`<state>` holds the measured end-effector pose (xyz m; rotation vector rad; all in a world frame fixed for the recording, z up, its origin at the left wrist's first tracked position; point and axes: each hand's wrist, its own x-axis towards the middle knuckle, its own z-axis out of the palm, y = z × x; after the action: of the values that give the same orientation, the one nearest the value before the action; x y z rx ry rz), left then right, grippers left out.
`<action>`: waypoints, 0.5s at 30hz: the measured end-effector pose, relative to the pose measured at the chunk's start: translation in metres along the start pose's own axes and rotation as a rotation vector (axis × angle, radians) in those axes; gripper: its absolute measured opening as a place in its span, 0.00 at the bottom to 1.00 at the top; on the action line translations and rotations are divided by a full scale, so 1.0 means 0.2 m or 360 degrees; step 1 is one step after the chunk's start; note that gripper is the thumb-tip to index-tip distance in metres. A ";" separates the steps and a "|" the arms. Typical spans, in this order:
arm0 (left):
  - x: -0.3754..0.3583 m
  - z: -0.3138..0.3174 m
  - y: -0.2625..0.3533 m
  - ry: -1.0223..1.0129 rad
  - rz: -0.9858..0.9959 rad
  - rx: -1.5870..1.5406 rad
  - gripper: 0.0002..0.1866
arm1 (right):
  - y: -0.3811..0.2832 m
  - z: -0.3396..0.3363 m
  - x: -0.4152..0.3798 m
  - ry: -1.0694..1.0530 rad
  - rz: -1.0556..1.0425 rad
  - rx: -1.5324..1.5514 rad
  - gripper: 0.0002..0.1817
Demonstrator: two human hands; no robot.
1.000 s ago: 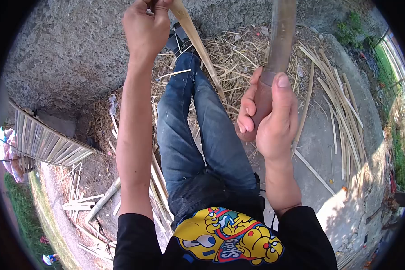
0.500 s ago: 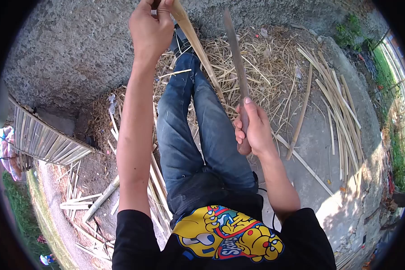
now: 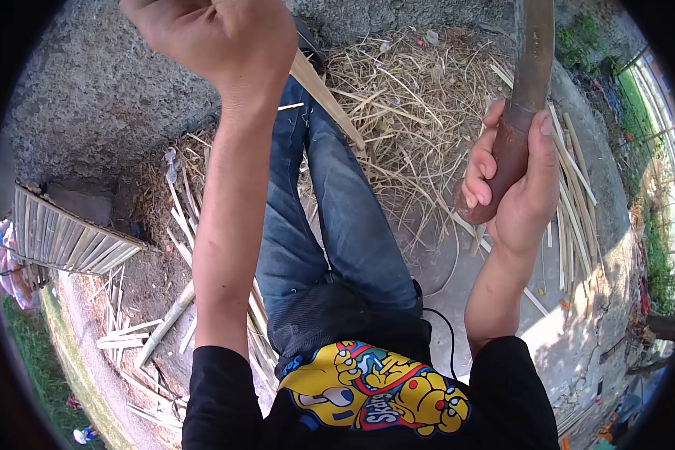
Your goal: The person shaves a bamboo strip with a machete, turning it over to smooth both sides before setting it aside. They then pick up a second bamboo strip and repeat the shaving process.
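Observation:
My right hand [image 3: 514, 176] is wrapped round the brown handle of a long knife [image 3: 533, 64], whose blade points up and runs out of the top of the view. At the upper left, my left hand [image 3: 221, 37] is closed and raised, partly cut off by the frame's edge. A flat bamboo strip [image 3: 326, 97] comes out from behind that hand and slants down over my legs. The knife and the strip are apart.
Pale shavings [image 3: 397, 112] lie heaped beyond my legs. Cut strips [image 3: 577, 217] are piled on the right. At the left are a slatted bamboo panel [image 3: 71, 232] and more bamboo pieces [image 3: 165, 326]. A rough concrete wall [image 3: 112, 90] rises behind.
Both hands have come up closer to the camera. My right hand with the knife has moved right and up, away from the strip; my left hand has shifted left.

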<state>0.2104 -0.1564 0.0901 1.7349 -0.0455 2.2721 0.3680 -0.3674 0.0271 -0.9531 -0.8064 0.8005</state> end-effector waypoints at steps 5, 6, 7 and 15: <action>0.28 0.15 0.45 0.0217 0.0088 0.0086 0.14 | 0.04 -0.13 -0.09 0.0096 0.0095 -0.0108 0.30; 0.32 0.17 0.47 0.0145 0.0099 -0.0014 0.14 | 0.05 -0.16 -0.10 0.0112 0.0114 -0.0103 0.30; 0.33 0.17 0.49 0.0076 0.0086 -0.0091 0.15 | 0.07 -0.18 -0.12 0.0126 0.0139 -0.0099 0.30; -0.41 0.22 -0.05 -0.0233 -0.0114 -0.0121 0.17 | 0.15 -0.22 -0.31 0.0222 0.0301 -0.0128 0.34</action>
<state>0.2743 -0.1715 0.0236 1.8299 -0.0966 2.0628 0.3706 -0.4256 -0.0300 -1.1567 -0.6377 0.8590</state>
